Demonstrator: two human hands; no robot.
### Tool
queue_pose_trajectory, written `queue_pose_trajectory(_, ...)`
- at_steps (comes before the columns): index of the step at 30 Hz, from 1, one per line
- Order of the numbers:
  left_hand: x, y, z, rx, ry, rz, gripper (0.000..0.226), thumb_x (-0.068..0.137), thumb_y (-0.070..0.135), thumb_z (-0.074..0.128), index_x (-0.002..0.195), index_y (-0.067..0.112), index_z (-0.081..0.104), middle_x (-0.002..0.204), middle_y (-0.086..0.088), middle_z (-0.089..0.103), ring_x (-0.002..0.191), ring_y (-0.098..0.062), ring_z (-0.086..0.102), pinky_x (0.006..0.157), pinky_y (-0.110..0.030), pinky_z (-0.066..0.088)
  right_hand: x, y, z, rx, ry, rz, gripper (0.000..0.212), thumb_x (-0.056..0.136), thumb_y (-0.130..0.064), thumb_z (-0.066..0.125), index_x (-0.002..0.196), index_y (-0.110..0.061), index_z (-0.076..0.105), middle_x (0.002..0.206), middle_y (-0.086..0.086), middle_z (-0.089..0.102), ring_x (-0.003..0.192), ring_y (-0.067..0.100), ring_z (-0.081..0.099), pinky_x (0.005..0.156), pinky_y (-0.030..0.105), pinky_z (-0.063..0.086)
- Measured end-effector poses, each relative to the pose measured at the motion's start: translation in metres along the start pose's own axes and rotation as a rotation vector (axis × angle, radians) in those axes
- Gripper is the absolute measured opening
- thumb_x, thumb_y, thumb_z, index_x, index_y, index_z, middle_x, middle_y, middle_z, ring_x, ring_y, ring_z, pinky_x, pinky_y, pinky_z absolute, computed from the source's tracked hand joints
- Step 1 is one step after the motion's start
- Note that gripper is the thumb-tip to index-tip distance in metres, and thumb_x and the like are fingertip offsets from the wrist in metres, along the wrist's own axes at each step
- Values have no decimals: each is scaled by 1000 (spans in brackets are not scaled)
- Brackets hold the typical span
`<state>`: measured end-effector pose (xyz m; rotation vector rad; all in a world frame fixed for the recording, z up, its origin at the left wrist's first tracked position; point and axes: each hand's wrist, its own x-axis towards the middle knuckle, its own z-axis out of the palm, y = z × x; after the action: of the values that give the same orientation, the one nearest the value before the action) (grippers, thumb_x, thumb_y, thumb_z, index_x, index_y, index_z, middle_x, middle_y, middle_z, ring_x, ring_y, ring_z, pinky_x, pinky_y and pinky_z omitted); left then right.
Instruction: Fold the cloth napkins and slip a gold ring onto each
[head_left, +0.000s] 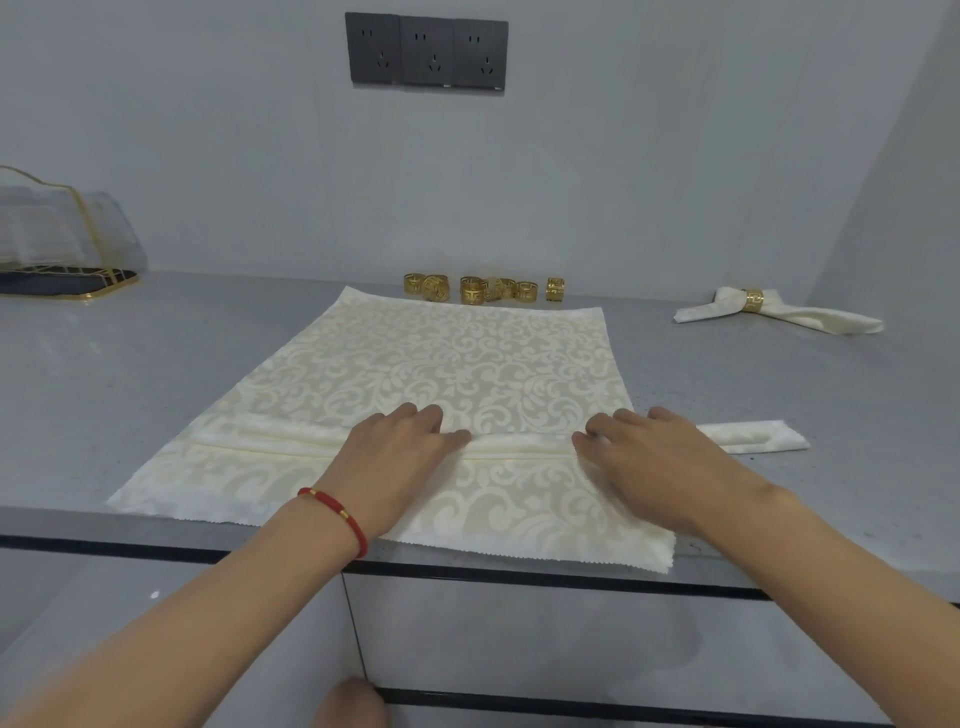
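Cream damask napkin (467, 364) lies spread on the grey counter (156, 364), near edge at the counter's front lip. One pleat is raised across it, running left to right at about a third of the way up from me. My left hand (400, 457) and right hand (654, 462) both sit on that pleat, side by side with a gap between; fingers curled over the ridge and pinching it, palms down on the cloth. Red bracelet (337, 514) on my left wrist. Loose gold rings (485, 288) are clustered just past the napkin's far edge, against the wall. Finished napkin (779, 314) with its ring on sits far right. Wire holder (57, 244) far left. Triple outlet (426, 52) on the wall.
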<state>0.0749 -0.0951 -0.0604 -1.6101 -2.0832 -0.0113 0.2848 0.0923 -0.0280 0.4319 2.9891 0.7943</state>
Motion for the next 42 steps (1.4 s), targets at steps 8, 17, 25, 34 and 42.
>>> queue_pose_trajectory(8,1,6,-3,41,-89,19,55,85,9,62,135,26,44,103,-1,45,81,-21,38,53,-32,29,102,-50,-11,518,46,279,50,107,-44,28,146,-19,47,155,6,40,143,25,35,113,50,28)
queue_pose_trajectory(17,24,11,-11,-325,-81,-447,26,97,44,51,111,36,71,103,14,66,92,-14,62,75,-31,51,103,-66,17,669,-65,362,75,103,-63,7,163,-18,10,172,6,-6,156,23,-19,124,59,-9)
queue_pose_trajectory(25,30,13,-4,-380,-179,-503,15,96,40,55,94,28,65,98,7,51,100,-16,50,78,-29,37,44,18,61,668,-269,612,72,102,-63,4,164,-25,-3,171,6,-12,156,27,-22,121,59,-15)
queue_pose_trajectory(34,44,6,4,-327,-396,-475,17,98,39,45,85,29,52,91,8,46,93,-16,41,87,-38,26,80,-1,12,504,63,219,57,105,-54,26,153,-26,38,161,2,37,148,25,32,120,52,23)
queue_pose_trajectory(42,43,-10,2,-597,-409,-467,16,95,41,56,91,27,65,92,12,66,92,-10,56,88,-38,34,90,-50,24,682,-36,-128,57,105,-61,8,161,-47,7,172,-9,0,156,7,-12,127,45,-10)
